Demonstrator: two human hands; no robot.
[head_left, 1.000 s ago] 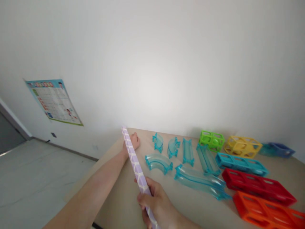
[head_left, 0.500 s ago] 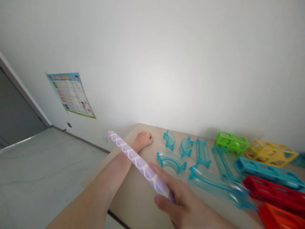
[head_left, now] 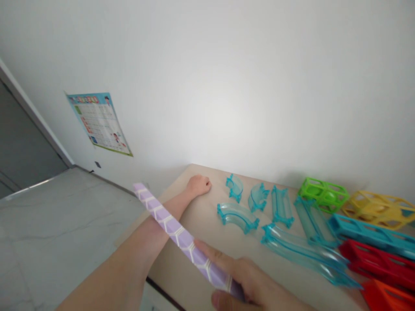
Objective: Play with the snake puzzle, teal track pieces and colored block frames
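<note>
Being gripped at its near end by the right hand (head_left: 256, 285), the long purple bar (head_left: 177, 233) is being held slanting over the left forearm (head_left: 136, 259). It is being judged light, stiff and smooth, better clasped nearer its middle; the left hand (head_left: 198, 185) is being rested curled and empty on the tabletop (head_left: 207, 229).

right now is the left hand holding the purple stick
No, the right hand holds the purple stick, while the left hand rests closed on the table.
</note>
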